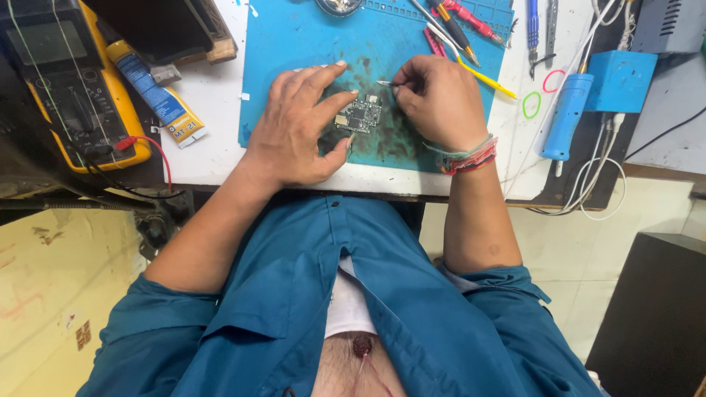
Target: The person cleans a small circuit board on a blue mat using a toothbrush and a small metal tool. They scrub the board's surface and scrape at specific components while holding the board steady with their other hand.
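Observation:
A small dark circuit board (359, 115) lies on a stained blue work mat (294, 44). My left hand (298, 125) rests on the mat with its fingers spread, and the fingertips press on the board's left edge. My right hand (439, 99) is closed around a thin metal tool (385, 84) whose tip points left, just above the board's top right corner. A bundle of coloured thread bands circles my right wrist.
A yellow multimeter (77, 88) with a red lead sits at the left, next to a glue tube (156, 94). Pens, screwdrivers and tweezers (460, 29) lie at the mat's top right. A blue handheld tool (566, 116), rubber bands and white cables are on the right.

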